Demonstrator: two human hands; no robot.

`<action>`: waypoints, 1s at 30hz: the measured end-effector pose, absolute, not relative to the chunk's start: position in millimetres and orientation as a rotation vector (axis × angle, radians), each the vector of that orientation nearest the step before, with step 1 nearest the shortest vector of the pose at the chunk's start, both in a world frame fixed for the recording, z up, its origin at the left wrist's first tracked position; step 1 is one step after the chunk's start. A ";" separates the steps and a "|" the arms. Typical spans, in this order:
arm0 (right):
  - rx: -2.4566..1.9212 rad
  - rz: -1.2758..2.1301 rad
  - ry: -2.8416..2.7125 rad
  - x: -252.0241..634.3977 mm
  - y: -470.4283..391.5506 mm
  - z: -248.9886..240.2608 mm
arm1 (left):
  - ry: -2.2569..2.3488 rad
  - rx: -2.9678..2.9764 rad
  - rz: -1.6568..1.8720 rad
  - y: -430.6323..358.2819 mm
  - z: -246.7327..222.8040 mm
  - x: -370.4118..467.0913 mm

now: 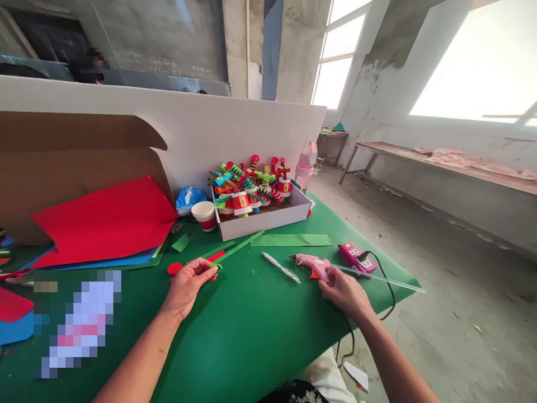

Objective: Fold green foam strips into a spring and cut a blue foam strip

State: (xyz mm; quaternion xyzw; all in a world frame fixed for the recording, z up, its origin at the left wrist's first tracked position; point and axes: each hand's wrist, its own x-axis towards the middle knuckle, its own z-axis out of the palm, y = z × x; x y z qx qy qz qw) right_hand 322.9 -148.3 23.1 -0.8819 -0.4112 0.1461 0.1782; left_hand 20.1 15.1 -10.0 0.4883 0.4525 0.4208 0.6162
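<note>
My left hand (191,284) pinches the near end of a narrow green paper strip (241,245) that points away to the upper right. Beside its fingers are a red strip and a red paper coil (174,268). My right hand (344,288) is wrapped round the handle of a pink glue gun (311,261), whose nozzle points left and whose clear glue stick extends to the right. Between the hands lies a white pen (281,267). Behind it is a wide green paper strip (291,240) on the green table (235,341).
A white box (264,222) holds several colourful paper-cup figures. Left of it are stacked paper cups (204,215), a blue packet (190,200) and red sheets (109,224) in a cardboard box. At right, a pink power bank (356,259) has a black cable. A pink bottle (305,168) stands behind.
</note>
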 end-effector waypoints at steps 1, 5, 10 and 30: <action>-2.471 0.483 -1.129 324.7 -146.0 24.7 | 1.043 1.134 0.976 15.0 -9.6 20.1; -2.040 0.862 -0.850 330.4 -149.1 33.5 | 1.034 1.149 0.992 15.3 -9.5 20.5; -1.379 1.152 -0.464 319.2 -158.6 41.2 | 0.998 1.152 0.982 16.0 -10.0 21.4; -1.506 1.110 -1.233 230.3 -102.0 49.7 | 0.965 1.095 0.864 16.1 -9.4 21.7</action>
